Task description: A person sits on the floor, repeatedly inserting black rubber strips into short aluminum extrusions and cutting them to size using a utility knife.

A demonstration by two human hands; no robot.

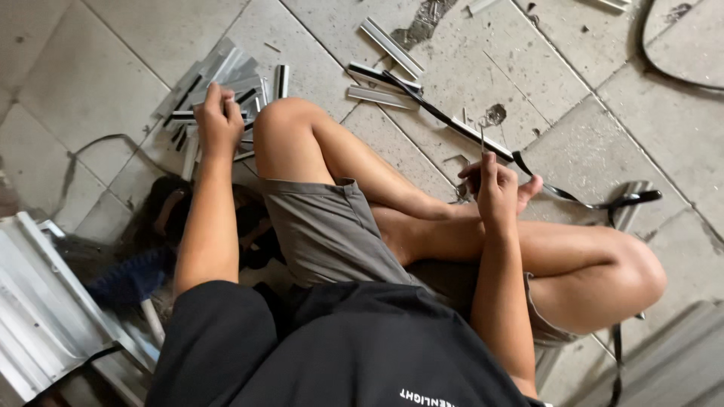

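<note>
- The thin metal tool [483,139] looks light and stiff, probably sharp at the tip; best pinched low on its shaft. It is a slim dark sliver standing upright.
- The right hand [494,188] is clamped around it, at three o'clock from the bent knee.
- The left hand [217,120], at ten o'clock, has its fingers curled onto a pile of metal strips [219,83]; those look light, rigid and sharp-edged.
- A black rubber strip [588,202] trails off at three o'clock across the tile floor [98,45].
</note>
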